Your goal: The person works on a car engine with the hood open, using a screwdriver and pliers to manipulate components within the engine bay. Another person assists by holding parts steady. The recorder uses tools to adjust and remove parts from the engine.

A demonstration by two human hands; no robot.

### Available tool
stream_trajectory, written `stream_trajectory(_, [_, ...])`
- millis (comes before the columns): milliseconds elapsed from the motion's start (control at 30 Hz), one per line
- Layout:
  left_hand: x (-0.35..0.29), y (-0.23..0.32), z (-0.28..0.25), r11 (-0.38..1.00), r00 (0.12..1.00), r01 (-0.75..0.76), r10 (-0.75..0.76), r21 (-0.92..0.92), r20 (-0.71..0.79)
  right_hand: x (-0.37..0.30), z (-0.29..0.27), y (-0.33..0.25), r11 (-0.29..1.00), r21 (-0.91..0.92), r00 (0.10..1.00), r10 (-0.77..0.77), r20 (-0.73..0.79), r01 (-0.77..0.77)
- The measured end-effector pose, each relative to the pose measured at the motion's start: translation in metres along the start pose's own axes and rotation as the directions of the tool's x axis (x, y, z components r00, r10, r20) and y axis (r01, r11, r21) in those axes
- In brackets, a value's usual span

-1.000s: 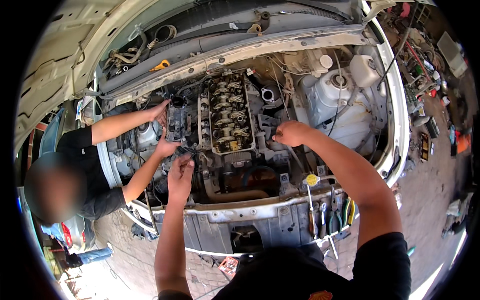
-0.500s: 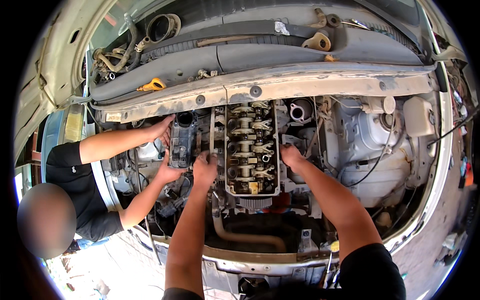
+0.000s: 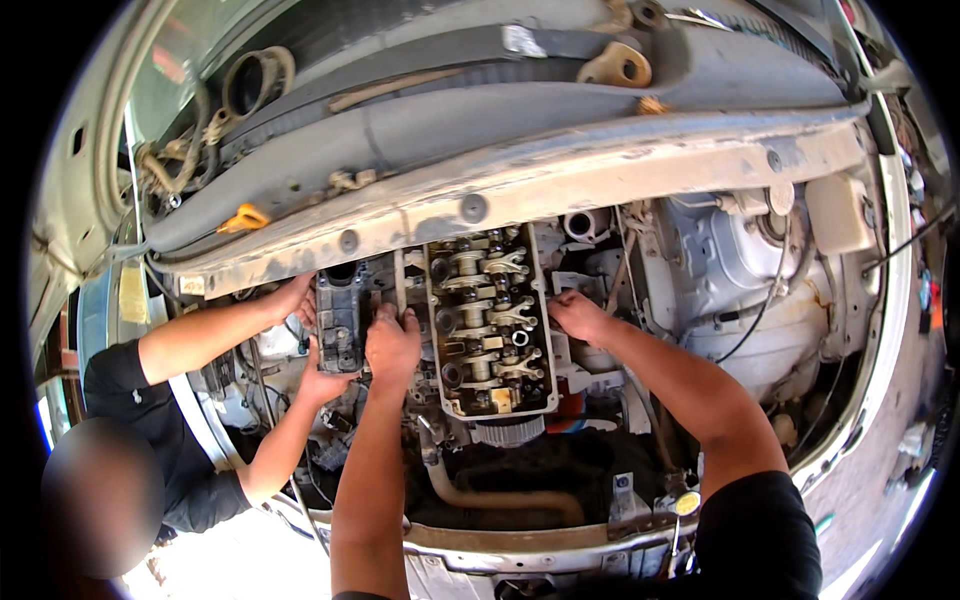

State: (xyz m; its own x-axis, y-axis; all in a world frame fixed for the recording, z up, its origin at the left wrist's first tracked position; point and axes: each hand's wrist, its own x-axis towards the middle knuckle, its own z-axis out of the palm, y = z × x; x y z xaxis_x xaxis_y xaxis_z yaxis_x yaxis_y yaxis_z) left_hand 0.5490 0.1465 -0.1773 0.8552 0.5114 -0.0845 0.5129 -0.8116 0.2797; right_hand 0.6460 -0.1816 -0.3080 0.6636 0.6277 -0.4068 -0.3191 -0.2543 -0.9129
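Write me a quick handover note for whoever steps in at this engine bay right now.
Left hand: gripping the left edge of the uncovered cylinder head.
Right hand: pressed on its right edge.
A co-worker's hands hold the dark manifold piece on the left.
Done: valve cover off, rocker arms exposed.
Left: head sits in the bay; whether it is unbolted cannot be told.

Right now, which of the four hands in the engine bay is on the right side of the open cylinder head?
The wearer's right hand, alone right of the cylinder head; the other three hands are left of it.
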Motion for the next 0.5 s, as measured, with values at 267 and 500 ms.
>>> stream_trajectory(267, [0.062, 0.008, 0.021, 0.677, 0.912, 0.411, -0.291, -0.611, 0.291, 0.006, -0.016, -0.007, 0.983, 0.038, 0.969, 0.169, 0.18, -0.178])
stream_trajectory(500, [0.07, -0.008, 0.02, 0.692, 0.907, 0.416, -0.276, -0.59, 0.317, 0.011, 0.016, 0.012, 0.896, -0.405, 0.978, -0.209, -0.018, 0.184])
